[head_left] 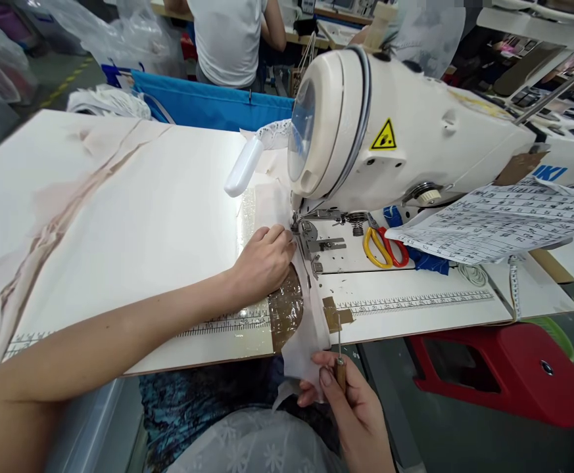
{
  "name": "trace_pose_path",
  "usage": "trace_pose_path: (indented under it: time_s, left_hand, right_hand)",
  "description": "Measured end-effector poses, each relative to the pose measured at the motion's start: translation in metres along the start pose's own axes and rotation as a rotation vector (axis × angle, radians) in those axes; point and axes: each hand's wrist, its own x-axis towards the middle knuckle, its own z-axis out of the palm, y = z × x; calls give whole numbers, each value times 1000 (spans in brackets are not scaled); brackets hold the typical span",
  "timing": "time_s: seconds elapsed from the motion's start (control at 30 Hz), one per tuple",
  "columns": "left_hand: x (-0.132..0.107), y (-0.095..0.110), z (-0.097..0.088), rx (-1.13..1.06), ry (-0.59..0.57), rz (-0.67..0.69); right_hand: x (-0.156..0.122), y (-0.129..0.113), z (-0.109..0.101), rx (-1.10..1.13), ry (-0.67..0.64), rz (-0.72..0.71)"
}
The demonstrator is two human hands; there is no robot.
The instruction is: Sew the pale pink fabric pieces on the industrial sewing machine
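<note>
A strip of pale pink fabric (pixel 311 322) runs from under the presser foot of a white sewing machine (pixel 400 138) over the table's front edge. My left hand (pixel 264 259) lies close to the needle area, its fingers curled together on the fabric; the fingertips are partly hidden. Below the edge, my right hand (pixel 350 401) grips an awl (pixel 340 371) by its wooden handle, the thin metal point upward. Fingers of this hand also touch the hanging end of the fabric.
Yellow-and-red handled scissors (pixel 385 248) lie right of the needle, below a printed paper sheet (pixel 494 220). More pink fabric (pixel 54 230) stretches across the white table (pixel 178 190) at left. A red stool (pixel 513 374) stands lower right. Another person (pixel 230 39) sits beyond the blue cloth (pixel 208 98).
</note>
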Motion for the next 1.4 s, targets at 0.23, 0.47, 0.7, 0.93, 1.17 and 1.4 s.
trace_pose_path:
  time_s: [0.23,0.47,0.7,0.93,1.17,1.4]
  left_hand:
    - [7,-13,10,-68,53,-12]
    - [-1,-11,6,-38,62,3]
    - [-4,3,8,-64,50,51]
    - [-7,8,6,-71,41,64]
    - [-8,9,8,-76,62,98]
    - [-6,8,9,-27,47,80]
  right_hand:
    - [8,2,-4,-248,-19,-189]
    - [8,9,-8,-213,-58,-177]
    - [11,15,-17,-249,-149,-198]
    - [12,14,-10,-230,-110,-210]
    - [12,12,-4,-241,-72,-182]
    - [6,10,-7,-278,-88,-183]
